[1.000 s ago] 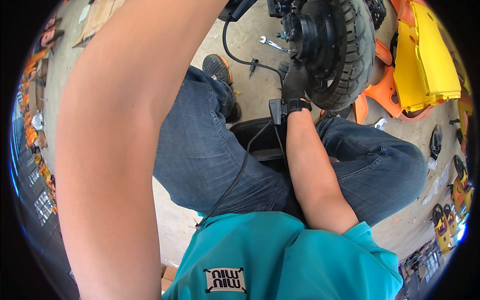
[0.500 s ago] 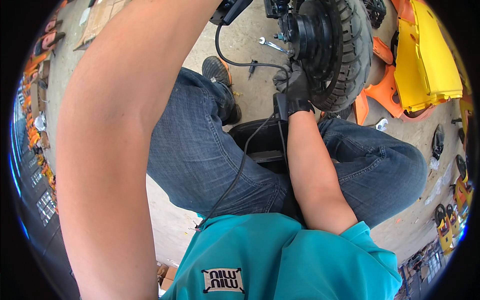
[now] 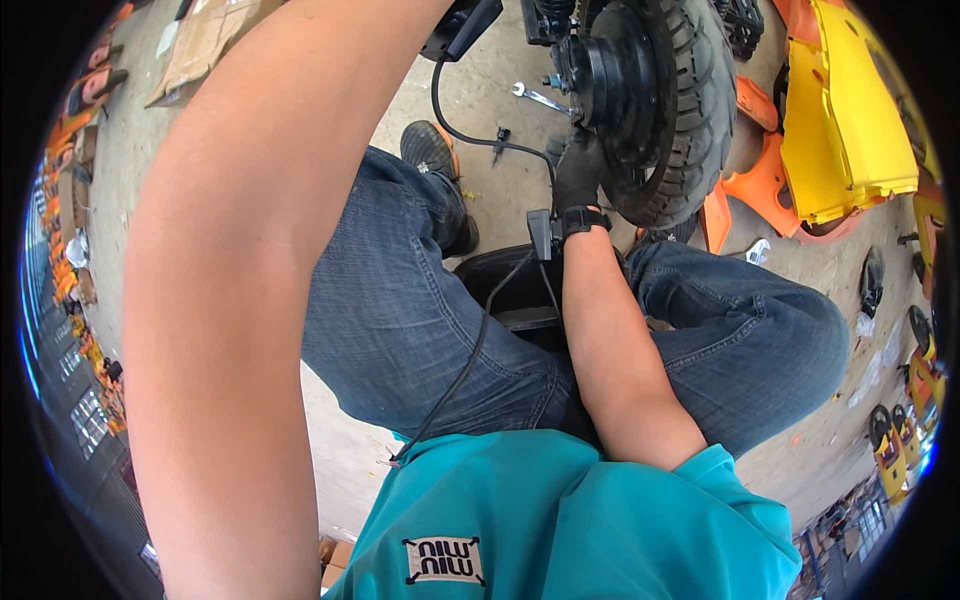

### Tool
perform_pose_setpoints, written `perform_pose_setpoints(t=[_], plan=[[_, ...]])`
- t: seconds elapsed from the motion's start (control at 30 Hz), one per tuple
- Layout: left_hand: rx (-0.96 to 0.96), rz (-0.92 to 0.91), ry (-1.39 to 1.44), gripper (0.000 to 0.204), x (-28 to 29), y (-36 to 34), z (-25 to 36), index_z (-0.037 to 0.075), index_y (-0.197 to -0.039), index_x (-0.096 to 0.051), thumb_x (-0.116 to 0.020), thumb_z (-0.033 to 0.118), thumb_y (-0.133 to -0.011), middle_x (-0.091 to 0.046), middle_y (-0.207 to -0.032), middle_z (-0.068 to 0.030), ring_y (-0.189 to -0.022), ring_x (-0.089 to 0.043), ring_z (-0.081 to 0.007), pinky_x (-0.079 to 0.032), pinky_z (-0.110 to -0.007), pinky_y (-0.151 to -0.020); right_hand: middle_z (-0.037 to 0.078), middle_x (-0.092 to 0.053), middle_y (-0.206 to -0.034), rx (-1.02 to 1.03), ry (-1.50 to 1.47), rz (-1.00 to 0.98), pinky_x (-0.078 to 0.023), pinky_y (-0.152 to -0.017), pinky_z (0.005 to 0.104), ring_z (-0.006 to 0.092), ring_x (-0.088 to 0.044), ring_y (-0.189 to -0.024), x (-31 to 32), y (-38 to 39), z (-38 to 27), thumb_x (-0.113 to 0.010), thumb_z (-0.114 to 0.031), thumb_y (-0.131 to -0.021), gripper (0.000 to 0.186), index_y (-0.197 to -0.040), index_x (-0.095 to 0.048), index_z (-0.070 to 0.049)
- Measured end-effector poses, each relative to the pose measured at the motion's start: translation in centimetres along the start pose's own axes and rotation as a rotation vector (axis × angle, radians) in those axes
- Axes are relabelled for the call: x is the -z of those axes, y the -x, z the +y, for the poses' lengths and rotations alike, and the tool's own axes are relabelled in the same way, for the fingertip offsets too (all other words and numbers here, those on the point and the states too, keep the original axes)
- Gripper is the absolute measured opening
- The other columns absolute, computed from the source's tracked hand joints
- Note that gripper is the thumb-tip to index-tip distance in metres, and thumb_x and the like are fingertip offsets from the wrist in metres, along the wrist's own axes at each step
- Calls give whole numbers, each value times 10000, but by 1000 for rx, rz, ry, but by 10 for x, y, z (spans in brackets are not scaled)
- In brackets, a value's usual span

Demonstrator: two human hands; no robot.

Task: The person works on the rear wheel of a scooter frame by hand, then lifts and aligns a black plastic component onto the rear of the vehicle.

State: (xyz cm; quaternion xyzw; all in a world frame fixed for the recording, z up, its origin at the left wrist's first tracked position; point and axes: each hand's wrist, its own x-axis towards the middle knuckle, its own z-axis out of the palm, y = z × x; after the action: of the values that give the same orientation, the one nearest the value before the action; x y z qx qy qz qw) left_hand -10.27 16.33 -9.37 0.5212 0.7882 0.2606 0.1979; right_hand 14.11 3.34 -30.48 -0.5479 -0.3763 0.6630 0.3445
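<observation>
A black wheel with a knobby tyre [image 3: 695, 120] and hub [image 3: 600, 85] stands at the top centre. My right hand [image 3: 575, 170], in a dark glove, is under the hub, against or very near it, fingers mostly hidden. A dark device [image 3: 545, 235] with a cable sits at that wrist. My left forearm [image 3: 240, 280] runs up the left side to another black wrist device [image 3: 460, 30]; that hand is out of view. An open-ended wrench [image 3: 540, 97] lies left of the hub, and a small black item [image 3: 500, 145] is on the floor beside the cable.
Yellow [image 3: 845, 120] and orange panels [image 3: 760, 185] lie right of the wheel. A dark object [image 3: 870, 280] and a small silver piece [image 3: 758, 250] are on the right floor. Flattened cardboard [image 3: 200, 45] is at the upper left. My bent legs [image 3: 400, 300] flank a black part [image 3: 500, 280].
My right hand's fingers, briefly seen curled to the left of the hub half a second ago, are now tucked mostly out of sight. The whole view has shifted slightly.
</observation>
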Motion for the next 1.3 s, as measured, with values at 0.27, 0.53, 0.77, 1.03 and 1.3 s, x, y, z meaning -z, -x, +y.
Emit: perform_pose_setpoints(t=[0.27,0.53,0.77,1.03,1.3], plan=[[-89,2,-139,254,0,-7,-5,-7,-827,-690,-680,231,-739,-682,-756,-205,-743,-684,-306,-512,-390,-641,38,-569,-673,-286,-285,-68,-463,-511,290,128,-510,-515,9,-4,2,-479,-258,-994,204,-929,-546,-77],[-62,-24,-96,262,-1,-8,-7,-6,-823,-695,-681,240,-735,-678,-739,-202,-723,-678,-312,-508,-389,-632,22,-540,-707,-787,-1075,-445,-441,-544,267,122,-474,-535,25,-15,-7,-510,-262,-987,184,-928,-563,-96],[-86,-2,-45,253,-3,-6,-6,1,-800,-695,-672,248,-746,-679,-748,-200,-734,-678,-310,-509,-388,-638,103,-631,-827,-157,-165,-62,-532,-593,340,202,-610,-663,5,-4,-5,-467,-323,-980,313,-1034,-555,-27],[-33,-25,-124,269,0,-5,-1,13,-833,-706,-667,269,-760,-684,-773,-217,-752,-681,-334,-516,-396,-655,70,-641,-774,-100,63,-14,-490,-583,307,152,-610,-630,4,2,-10,-444,-325,-1003,357,-970,-614,-13],[-97,2,-105,278,-3,-9,-4,2,-833,-703,-666,268,-759,-679,-771,-230,-755,-680,-344,-519,-402,-649,-16,-497,-648,-532,-524,-104,-404,-481,277,94,-432,-475,14,-11,-8,-483,-319,-1002,270,-849,-551,-108]])
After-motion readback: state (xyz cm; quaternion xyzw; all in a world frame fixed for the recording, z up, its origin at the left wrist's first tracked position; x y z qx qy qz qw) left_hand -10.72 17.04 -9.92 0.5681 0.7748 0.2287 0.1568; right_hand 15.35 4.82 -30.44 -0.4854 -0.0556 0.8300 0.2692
